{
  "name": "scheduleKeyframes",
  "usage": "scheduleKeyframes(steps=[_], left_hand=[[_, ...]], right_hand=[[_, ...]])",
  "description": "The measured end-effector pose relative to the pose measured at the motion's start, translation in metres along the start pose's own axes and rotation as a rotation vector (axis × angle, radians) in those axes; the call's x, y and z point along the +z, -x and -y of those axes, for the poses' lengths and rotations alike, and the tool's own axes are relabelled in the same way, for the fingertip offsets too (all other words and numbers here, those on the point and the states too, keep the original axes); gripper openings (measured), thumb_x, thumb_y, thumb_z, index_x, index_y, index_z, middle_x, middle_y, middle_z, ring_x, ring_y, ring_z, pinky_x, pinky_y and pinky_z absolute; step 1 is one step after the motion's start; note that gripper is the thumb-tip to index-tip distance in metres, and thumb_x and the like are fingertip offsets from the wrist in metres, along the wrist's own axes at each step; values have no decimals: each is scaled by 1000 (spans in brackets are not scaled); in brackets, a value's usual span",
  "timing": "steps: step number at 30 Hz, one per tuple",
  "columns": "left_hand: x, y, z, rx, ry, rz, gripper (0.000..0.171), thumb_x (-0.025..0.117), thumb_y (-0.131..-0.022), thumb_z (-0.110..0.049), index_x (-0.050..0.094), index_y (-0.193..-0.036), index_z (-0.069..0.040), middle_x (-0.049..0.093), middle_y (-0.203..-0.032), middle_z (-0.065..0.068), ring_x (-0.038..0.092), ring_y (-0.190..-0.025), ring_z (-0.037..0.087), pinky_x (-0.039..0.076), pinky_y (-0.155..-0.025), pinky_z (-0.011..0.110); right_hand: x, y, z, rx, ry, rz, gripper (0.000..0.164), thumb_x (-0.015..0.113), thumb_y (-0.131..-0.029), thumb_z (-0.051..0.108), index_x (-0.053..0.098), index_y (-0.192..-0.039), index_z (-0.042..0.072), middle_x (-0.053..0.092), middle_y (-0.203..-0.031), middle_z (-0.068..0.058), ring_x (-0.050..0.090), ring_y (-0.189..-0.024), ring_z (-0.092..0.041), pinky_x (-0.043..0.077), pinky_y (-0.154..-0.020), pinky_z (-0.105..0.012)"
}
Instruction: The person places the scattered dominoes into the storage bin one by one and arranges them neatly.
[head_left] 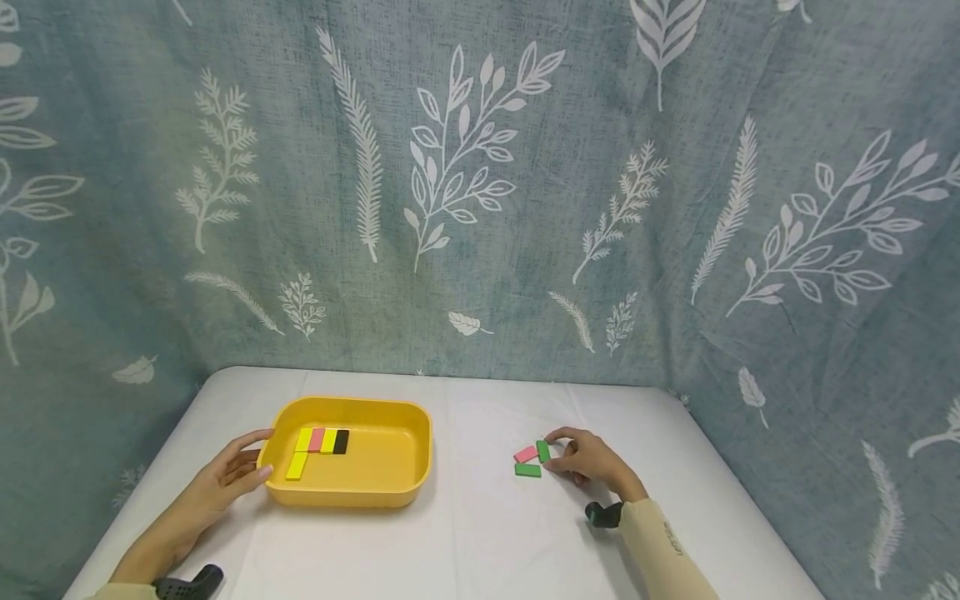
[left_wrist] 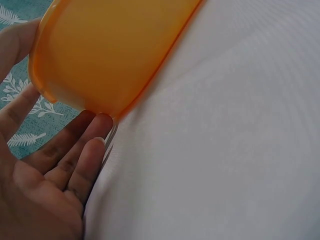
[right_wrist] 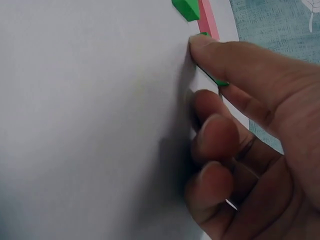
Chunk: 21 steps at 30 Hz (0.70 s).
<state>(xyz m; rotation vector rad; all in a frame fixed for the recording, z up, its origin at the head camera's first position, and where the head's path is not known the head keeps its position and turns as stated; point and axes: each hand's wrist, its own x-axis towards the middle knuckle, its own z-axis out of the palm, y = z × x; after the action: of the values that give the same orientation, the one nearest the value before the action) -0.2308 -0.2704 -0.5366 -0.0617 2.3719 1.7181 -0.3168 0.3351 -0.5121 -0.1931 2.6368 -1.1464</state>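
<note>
A yellow plastic tray [head_left: 375,498] stands on the left of the table, and the fingertips of my left hand [head_left: 217,483] touch its left end. Inside, a pink domino-like block [head_left: 317,440], a black block [head_left: 341,442] and several yellow blocks [head_left: 296,466] lie toward the left. My right hand [head_left: 592,458] pinches a green block [head_left: 543,452] lengthwise between thumb and index finger; its other fingers are curled in the right wrist view. Just left of that block lie a pink block [head_left: 526,454] and a second green block [head_left: 528,471].
A white cloth [head_left: 480,542] covers the table. Leaf-patterned blue-green curtains [head_left: 480,183] hang behind it and along both sides. A dark wrist device [head_left: 603,514] sits under the right wrist, and another [head_left: 191,582] under the left.
</note>
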Motion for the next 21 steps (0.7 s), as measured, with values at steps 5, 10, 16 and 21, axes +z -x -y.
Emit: scheduleKeyframes(steps=[5, 10, 16, 21], left_hand=[[1, 1, 0, 7, 1, -2, 89, 70, -96, -49, 20, -163, -18, 31, -158, 28, 35, -142, 48, 26, -111, 75], [1, 2, -3, 13, 3, -3, 88, 70, -97, -49, 21, -163, -18, 32, -158, 29, 35, -141, 48, 26, -110, 75], [2, 4, -3, 12, 4, -4, 88, 70, -97, -49, 21, -163, -18, 32, -158, 29, 35, -141, 48, 26, -110, 76], [2, 4, -1, 17, 12, 1, 86, 69, -98, -47, 21, -163, -18, 31, -159, 27, 34, -142, 48, 25, -111, 75]], right_hand=[[-1, 2, -1, -22, -11, 3, 48, 83, -89, 21, 65, -132, 9, 58, -71, -6, 46, -49, -15, 40, -48, -28], [2, 0, -5, -20, 36, -36, 45, 84, -88, 26, 67, -127, 12, 59, -72, -5, 46, -49, -13, 41, -47, -27], [6, 2, -5, -6, 58, -105, 45, 84, -88, 30, 68, -125, 10, 63, -77, -5, 50, -51, -15, 43, -47, -29], [9, 4, -3, 4, 57, -152, 46, 83, -88, 32, 67, -125, 10, 63, -79, -5, 53, -51, -16, 44, -48, -30]])
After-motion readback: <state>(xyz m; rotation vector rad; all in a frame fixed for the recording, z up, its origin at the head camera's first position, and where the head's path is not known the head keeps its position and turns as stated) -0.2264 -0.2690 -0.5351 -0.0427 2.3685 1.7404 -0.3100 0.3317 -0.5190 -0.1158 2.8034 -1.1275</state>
